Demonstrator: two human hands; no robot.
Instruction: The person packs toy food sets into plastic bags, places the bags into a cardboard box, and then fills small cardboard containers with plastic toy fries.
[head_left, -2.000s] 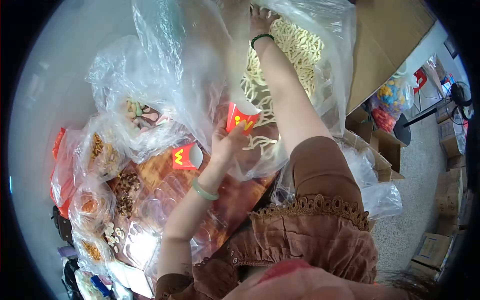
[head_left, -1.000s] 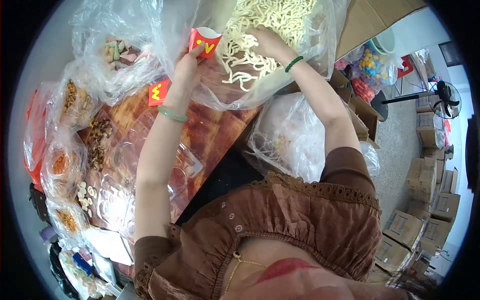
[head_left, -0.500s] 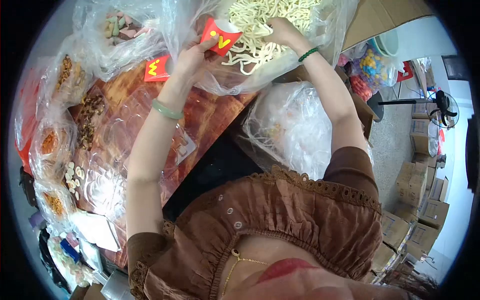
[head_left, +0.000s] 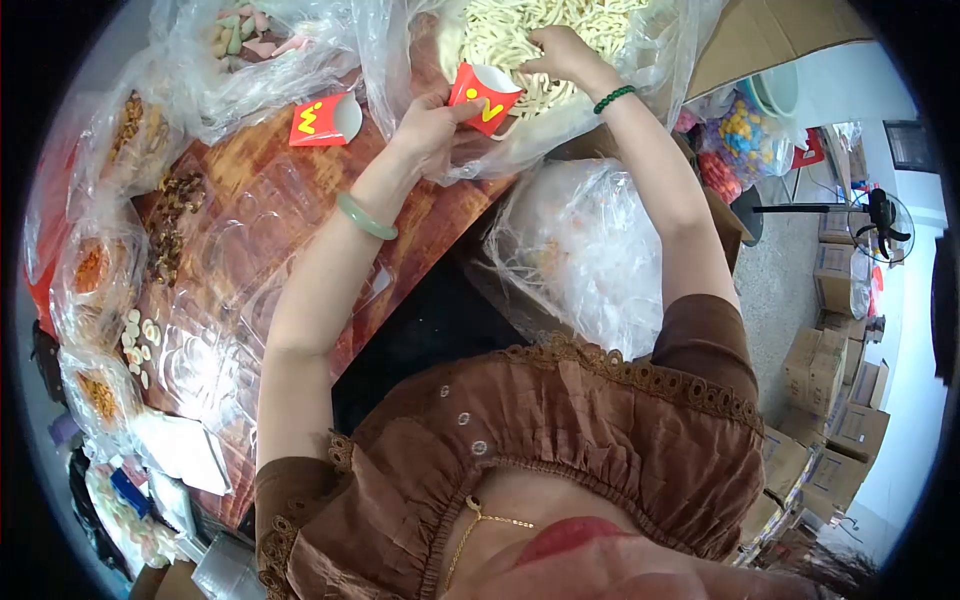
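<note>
My left hand (head_left: 430,130) is closed on a small red fry box (head_left: 484,98) with yellow marks, its white inner side facing up and to the right. The box is tilted at the near edge of a heap of pale, fry-like strips (head_left: 490,35) in a clear plastic bag. At that heap my right hand (head_left: 562,55) has its fingers bent down and pinched among the strips; how many it grips is hidden. A second red fry box (head_left: 325,120) lies flat on the table, left of my left hand, its pale opening facing right.
Clear bags with pastel pieces (head_left: 240,30), orange bits (head_left: 90,270) and yellow bits (head_left: 97,395) line the brown table (head_left: 240,160). Clear plastic trays (head_left: 285,220) lie there too. A stuffed plastic bag (head_left: 590,250) sits in a carton below. A fan (head_left: 885,222) and cartons stand right.
My left hand has moved right and toward me with the fry box, closer to my right hand. The second box's opening is now uncovered. My right hand stays at the strips.
</note>
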